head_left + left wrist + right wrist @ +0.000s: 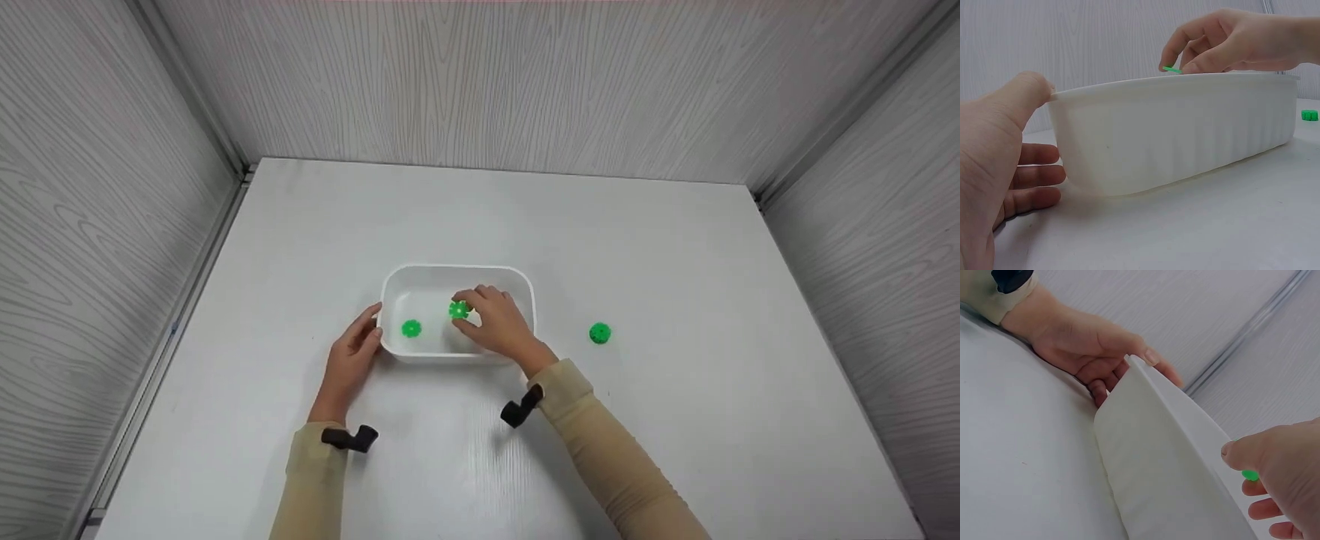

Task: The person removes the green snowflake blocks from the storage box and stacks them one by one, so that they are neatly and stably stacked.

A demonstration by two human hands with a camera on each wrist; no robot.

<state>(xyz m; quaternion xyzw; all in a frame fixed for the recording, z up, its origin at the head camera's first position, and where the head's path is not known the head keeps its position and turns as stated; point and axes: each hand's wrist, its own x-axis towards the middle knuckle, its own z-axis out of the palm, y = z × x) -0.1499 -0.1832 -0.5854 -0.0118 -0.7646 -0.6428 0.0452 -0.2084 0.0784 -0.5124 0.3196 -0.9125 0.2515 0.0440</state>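
A white plastic bin stands on the table. My left hand rests against its left end, thumb at the rim and fingers along the outer wall, as the left wrist view shows. Over the bin, my right hand pinches a green snowflake-shaped interlocking disc between thumb and fingertips. From the left wrist view this disc appears edge-on, just above the rim. Another green disc lies inside the bin toward the left; the right wrist view shows only a bit of the held disc.
To the right of the bin, a small green stack of similar discs sits on the white table. Pale wood-grain panels enclose the table at the back and both sides.
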